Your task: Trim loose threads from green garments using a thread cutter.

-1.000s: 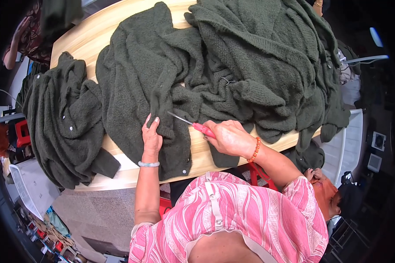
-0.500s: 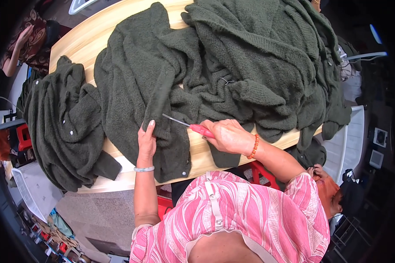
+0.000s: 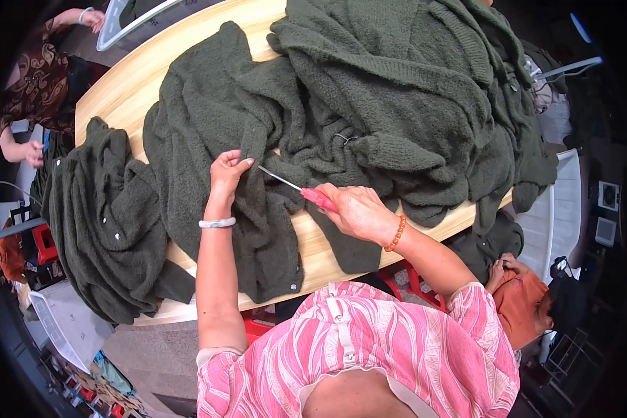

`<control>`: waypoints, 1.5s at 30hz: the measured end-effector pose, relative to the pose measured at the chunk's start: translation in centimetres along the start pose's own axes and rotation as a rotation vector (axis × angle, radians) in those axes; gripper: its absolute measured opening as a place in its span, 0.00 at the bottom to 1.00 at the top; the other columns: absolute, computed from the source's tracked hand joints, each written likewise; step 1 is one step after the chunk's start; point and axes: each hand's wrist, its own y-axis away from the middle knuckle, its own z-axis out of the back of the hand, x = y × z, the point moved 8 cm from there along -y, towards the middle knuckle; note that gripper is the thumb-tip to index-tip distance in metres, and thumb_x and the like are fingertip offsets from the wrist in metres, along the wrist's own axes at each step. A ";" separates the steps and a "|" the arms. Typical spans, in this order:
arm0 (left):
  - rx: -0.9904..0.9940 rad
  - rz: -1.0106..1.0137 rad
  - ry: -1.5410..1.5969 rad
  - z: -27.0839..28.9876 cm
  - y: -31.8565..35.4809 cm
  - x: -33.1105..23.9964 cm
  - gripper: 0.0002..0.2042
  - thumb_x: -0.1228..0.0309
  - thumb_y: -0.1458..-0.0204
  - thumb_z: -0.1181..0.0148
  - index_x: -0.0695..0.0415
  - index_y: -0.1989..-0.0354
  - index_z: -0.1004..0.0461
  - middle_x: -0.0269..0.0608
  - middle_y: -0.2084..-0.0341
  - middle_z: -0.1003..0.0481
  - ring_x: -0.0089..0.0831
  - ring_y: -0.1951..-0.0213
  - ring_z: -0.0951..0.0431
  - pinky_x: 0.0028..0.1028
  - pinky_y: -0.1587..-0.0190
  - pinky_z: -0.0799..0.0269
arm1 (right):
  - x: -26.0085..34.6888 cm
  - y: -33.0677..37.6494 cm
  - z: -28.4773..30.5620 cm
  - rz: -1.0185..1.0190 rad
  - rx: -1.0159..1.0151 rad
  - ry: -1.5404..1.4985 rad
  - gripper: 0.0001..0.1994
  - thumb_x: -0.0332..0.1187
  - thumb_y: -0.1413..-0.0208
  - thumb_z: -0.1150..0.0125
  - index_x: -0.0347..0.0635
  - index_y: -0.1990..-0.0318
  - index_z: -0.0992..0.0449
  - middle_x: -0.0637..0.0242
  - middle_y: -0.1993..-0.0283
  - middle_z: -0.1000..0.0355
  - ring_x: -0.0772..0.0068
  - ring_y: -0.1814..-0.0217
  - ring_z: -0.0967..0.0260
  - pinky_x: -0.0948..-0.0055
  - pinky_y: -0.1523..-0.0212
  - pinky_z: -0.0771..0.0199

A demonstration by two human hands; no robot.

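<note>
A dark green knitted cardigan [image 3: 202, 104] lies spread on the wooden table, with a button near its front edge. My left hand [image 3: 226, 180] pinches the strip of knit along the cardigan's edge, thumb toward the right. My right hand [image 3: 355, 210] is wrapped around the pinkish-red handle of a tool [image 3: 318, 198] with a thin metal shaft. The shaft points up and left, its tip at the knit just right of my left thumb. The shape of the tip is too small to make out.
A big heap of the same green knitwear [image 3: 397, 90] covers the table's right side. Another buttoned green cardigan [image 3: 104, 223] hangs over the left edge of the wooden table [image 3: 258, 15]. White bins [image 3: 73, 320] stand around it. People are at left and at right, one in orange [image 3: 519, 310].
My left hand has moved up along the cardigan's edge, farther from my body. My right hand and the tool stay nearly in place. The person at far left has shifted their arms.
</note>
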 end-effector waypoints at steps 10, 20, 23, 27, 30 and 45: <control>0.070 -0.047 0.023 -0.7 2.6 0.6 0.06 0.78 0.47 0.37 0.64 0.62 0.20 0.30 0.70 0.20 0.16 0.69 0.26 0.19 0.65 0.30 | -0.2 -1.9 -0.5 -0.006 0.034 0.033 0.12 0.39 0.42 0.42 0.40 0.58 0.31 0.48 0.75 0.26 0.42 0.68 0.26 0.46 0.67 0.29; 0.103 -0.068 -0.012 -1.5 2.1 -0.5 0.16 0.74 0.49 0.33 0.67 0.53 0.24 0.38 0.61 0.21 0.20 0.62 0.25 0.22 0.59 0.28 | -1.0 -2.0 0.2 -0.039 0.084 -0.016 0.14 0.39 0.41 0.43 0.39 0.57 0.32 0.48 0.73 0.26 0.41 0.66 0.26 0.48 0.65 0.28; 0.037 -0.118 -0.031 -1.4 0.0 -2.2 0.28 0.69 0.53 0.28 0.68 0.45 0.31 0.43 0.58 0.23 0.26 0.61 0.23 0.24 0.57 0.26 | -1.0 -1.7 -0.1 -0.030 0.072 -0.025 0.13 0.39 0.41 0.43 0.39 0.57 0.32 0.48 0.72 0.26 0.41 0.66 0.26 0.47 0.66 0.28; -0.099 -0.224 -0.456 -3.1 -2.7 -5.1 0.25 0.70 0.54 0.28 0.68 0.48 0.28 0.39 0.62 0.21 0.23 0.63 0.24 0.24 0.60 0.27 | -1.4 -2.0 0.7 -0.081 0.001 -0.037 0.12 0.38 0.41 0.43 0.40 0.57 0.33 0.49 0.73 0.26 0.41 0.66 0.26 0.48 0.66 0.28; 0.036 -0.040 -0.073 -3.1 -4.4 -2.4 0.10 0.75 0.52 0.32 0.67 0.63 0.20 0.33 0.70 0.20 0.19 0.69 0.25 0.22 0.64 0.29 | -1.5 -3.1 1.0 -0.114 -0.041 0.028 0.14 0.37 0.43 0.40 0.40 0.54 0.30 0.48 0.71 0.25 0.43 0.65 0.25 0.50 0.64 0.27; 0.144 -0.075 0.180 -2.7 -1.6 -0.5 0.09 0.77 0.46 0.38 0.64 0.57 0.21 0.33 0.65 0.20 0.19 0.66 0.23 0.21 0.60 0.27 | -1.2 -4.5 1.6 -0.124 -0.024 0.049 0.13 0.39 0.44 0.41 0.37 0.62 0.27 0.50 0.70 0.24 0.46 0.62 0.24 0.52 0.61 0.25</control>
